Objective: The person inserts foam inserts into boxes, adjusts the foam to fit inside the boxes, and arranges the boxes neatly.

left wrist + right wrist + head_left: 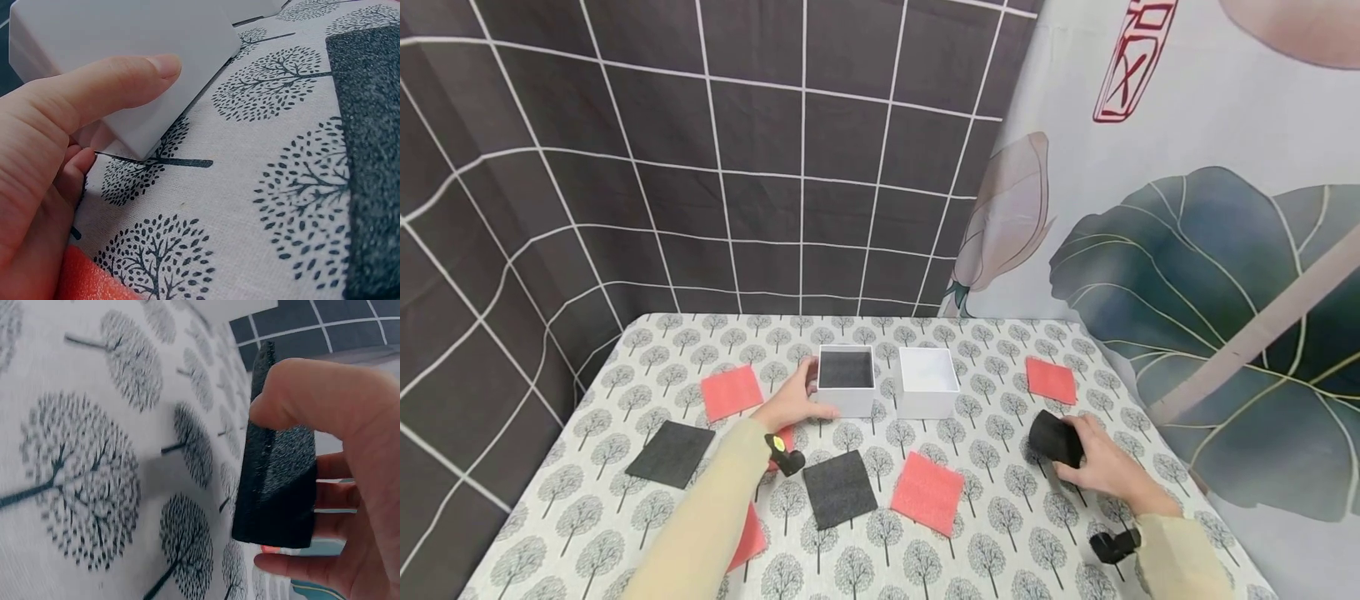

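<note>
My left hand point(801, 395) grips the left side of a white box point(846, 405), its thumb lying along the front wall. Inside that box a dark piece point(846, 368) shows. Close to its right stands a second white box point(927, 403) with a white interior. On the right, my right hand point(1097, 458) holds a black cloth square point(1055, 438) between thumb and fingers, bent in the grip. In the right wrist view the black cloth point(275, 487) is raised over the tablecloth, thumb on its near face.
Black squares point(840, 490) point(671, 454) and red squares point(927, 493) point(732, 392) lie spread on the tree-print tablecloth point(992, 508). Another red square point(1051, 381) lies beyond my right hand. My left forearm partly covers more red squares point(749, 540). A dark grid curtain point(760, 183) hangs behind.
</note>
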### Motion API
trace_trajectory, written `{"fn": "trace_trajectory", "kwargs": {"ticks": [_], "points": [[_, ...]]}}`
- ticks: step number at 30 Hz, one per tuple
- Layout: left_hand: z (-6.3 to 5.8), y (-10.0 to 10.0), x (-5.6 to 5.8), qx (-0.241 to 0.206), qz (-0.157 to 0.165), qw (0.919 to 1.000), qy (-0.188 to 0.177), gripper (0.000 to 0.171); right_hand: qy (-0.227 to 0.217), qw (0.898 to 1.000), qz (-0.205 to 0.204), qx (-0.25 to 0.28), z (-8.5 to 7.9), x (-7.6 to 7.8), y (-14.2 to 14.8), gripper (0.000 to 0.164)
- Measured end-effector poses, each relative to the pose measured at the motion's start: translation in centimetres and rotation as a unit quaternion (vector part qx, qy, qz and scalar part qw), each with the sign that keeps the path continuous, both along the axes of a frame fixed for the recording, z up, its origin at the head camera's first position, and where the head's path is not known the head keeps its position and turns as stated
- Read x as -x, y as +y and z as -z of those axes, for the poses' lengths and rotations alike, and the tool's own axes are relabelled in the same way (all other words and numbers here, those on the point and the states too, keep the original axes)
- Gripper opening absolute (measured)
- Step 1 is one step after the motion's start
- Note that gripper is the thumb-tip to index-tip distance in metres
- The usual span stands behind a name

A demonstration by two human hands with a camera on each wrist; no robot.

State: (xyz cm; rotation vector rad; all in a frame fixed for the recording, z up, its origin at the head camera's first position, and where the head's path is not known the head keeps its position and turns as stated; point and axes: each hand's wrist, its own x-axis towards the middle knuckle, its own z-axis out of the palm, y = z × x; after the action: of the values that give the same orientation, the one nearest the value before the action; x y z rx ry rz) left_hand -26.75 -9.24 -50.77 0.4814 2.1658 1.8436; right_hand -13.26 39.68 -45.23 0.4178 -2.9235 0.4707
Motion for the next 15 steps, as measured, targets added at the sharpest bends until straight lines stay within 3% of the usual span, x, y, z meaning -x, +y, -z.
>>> {"fn": "trace_trajectory", "kwargs": {"ticks": [4,9,15], "points": [[-0.6,0.0,-0.2,-0.001,0.005,1.0000,-0.001,0.105,0.033,0.998,-0.015,0.044,-0.2,0.1,-0.6,0.072],[-2.3,-0.1,-1.0,0.013,0.015,0.9998,0.004,0.104,0.025,0.994,-0.014,0.104,-0.5,0.1,-1.3,0.073],[-2.8,-0.1,-1.4,0.008,0.019,0.9998,0.003,0.103,0.034,0.992,-0.029,0.120,-0.9,0.4,-2.2,0.075]]}}
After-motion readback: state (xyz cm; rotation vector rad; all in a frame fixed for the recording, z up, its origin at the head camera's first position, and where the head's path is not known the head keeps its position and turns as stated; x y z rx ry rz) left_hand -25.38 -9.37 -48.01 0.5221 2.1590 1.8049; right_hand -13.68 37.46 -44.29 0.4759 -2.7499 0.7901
